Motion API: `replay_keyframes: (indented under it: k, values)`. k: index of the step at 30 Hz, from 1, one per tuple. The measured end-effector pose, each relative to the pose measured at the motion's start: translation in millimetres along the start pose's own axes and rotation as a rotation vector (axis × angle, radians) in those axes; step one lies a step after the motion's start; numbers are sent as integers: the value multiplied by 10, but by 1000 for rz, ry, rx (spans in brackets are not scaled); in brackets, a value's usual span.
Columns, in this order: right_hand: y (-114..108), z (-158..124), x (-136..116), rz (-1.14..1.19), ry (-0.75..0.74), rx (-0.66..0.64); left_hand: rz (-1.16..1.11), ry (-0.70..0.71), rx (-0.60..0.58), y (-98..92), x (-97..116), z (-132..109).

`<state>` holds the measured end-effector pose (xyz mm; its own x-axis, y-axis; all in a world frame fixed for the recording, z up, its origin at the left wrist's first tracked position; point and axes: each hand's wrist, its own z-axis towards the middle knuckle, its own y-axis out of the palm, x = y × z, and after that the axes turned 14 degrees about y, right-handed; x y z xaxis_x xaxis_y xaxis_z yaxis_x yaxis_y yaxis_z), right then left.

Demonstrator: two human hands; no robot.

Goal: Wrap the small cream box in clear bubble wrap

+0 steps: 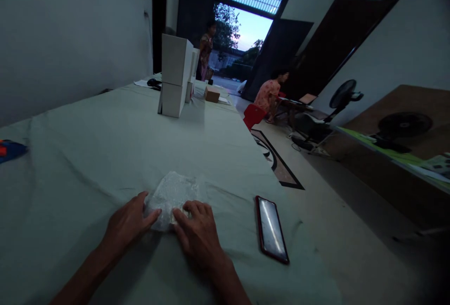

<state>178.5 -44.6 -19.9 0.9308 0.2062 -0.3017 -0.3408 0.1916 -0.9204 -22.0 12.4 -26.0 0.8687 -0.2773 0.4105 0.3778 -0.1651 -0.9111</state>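
Note:
A piece of clear bubble wrap [171,191] lies bunched on the pale green tablecloth in front of me; whether it encloses anything is hard to see. My left hand [128,220] grips its left edge, thumb on the near side and fingers on the far side. On the near right part, my right hand [197,230] holds the wrap with curled fingers, its thumb hidden beneath them. To the right of that hand lies a phone in a dark red case [272,230], screen up.
White boxes [174,75] stand stacked farther along the table [116,131], with a small brown box [212,94] behind them. A blue and orange object [12,150] lies at the left edge. One person [269,93] sits right of the table; another [206,51] stands by the doorway.

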Motion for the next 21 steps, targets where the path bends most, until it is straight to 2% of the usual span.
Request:
replay_keyframes:
  k: [3, 13, 18, 21]
  values:
    - [4, 3, 3, 3, 2, -14, -19, -22, -58, -24, 26, 9]
    - [0, 2, 5, 12, 7, -21, -30, 47, -86, 0, -36, 39]
    - [5, 1, 11, 13, 2, -37, -9, 151, 24, 27, 12, 55]
    - [1, 2, 11, 14, 3, -39, -55, 111, 19, 21, 75, 63]
